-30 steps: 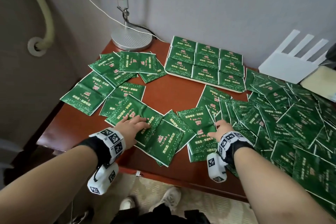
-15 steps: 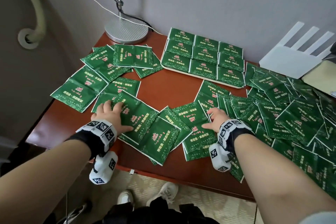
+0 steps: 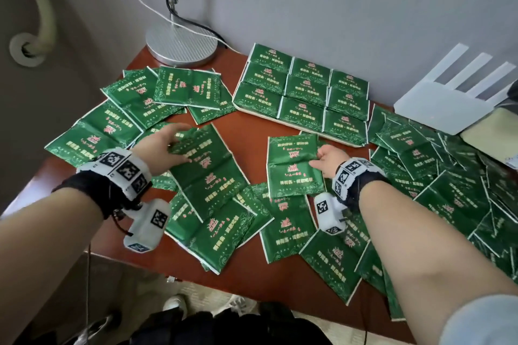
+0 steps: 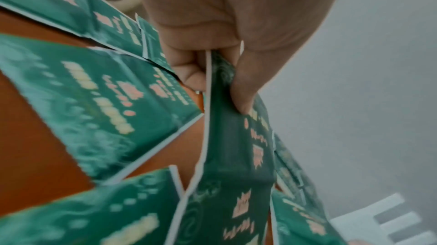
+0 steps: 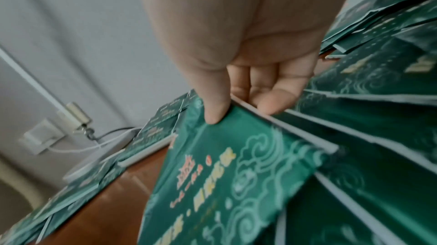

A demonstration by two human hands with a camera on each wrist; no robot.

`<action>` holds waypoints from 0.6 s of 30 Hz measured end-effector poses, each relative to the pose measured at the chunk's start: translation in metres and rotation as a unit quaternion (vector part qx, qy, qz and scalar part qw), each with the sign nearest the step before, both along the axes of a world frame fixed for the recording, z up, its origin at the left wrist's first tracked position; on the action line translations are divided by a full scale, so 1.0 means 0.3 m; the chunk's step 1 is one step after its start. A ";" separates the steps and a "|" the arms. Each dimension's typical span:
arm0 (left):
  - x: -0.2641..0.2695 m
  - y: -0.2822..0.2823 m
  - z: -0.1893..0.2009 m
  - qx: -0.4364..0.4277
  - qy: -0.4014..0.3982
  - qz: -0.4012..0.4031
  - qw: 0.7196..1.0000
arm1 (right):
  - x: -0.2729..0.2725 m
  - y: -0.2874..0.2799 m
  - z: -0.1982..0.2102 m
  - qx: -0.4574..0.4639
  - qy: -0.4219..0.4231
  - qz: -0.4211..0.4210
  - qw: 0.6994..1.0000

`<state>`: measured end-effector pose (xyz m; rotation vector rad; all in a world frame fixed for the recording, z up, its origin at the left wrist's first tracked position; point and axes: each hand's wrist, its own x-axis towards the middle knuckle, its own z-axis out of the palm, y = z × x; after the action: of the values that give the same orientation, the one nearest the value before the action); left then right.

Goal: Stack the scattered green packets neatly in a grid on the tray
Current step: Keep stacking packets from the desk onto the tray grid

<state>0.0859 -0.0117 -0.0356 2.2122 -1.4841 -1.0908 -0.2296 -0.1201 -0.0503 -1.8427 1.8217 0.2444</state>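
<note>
We have a packet in each hand. Our right hand [image 3: 326, 161] pinches one green packet [image 3: 293, 165] by its right edge, thumb on the printed face and fingers [image 5: 272, 99] underneath, and it hangs lifted over the desk [image 3: 252, 131]. Our left hand [image 3: 162, 147] grips a long folded packet [image 3: 207, 173] at its far end, thumb against fingers, with the near end trailing down among the loose ones.

The tray [image 3: 260, 114] lies ahead and slightly right, against the wall, with a three-by-three grid of packets [image 3: 304, 91] already covering it. The right hand is the nearer one: its packet sits just in front of the tray's near edge, its long axis running away from us, while the grid packets lie crosswise. It likely needs a quarter turn before landing on a cell.

Loose packets crowd the right side of the desk in a heap [image 3: 448, 176], and more lie at far left [image 3: 134, 103] near the lamp base [image 3: 180, 42]. A white router [image 3: 445, 103] stands right of the tray. The bare strip of desk between the hands and the tray leaves the path open.
</note>
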 end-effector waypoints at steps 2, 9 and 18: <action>-0.039 -0.039 0.040 -0.014 0.045 -0.007 0.999 | -0.042 -0.031 0.010 -0.006 -0.048 -0.044 0.998; -0.217 -0.190 0.049 0.019 0.129 -0.082 0.988 | -0.187 -0.044 0.017 0.010 -0.098 -0.009 0.995; -0.382 -0.170 -0.105 0.067 -0.208 -0.300 0.929 | -0.274 -0.066 -0.070 -0.019 -0.090 -0.016 0.996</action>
<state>-0.0288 -0.0626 -0.0672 2.2303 -2.4521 -0.9170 -0.3118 -0.1400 -0.0714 -1.7967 1.7401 0.0302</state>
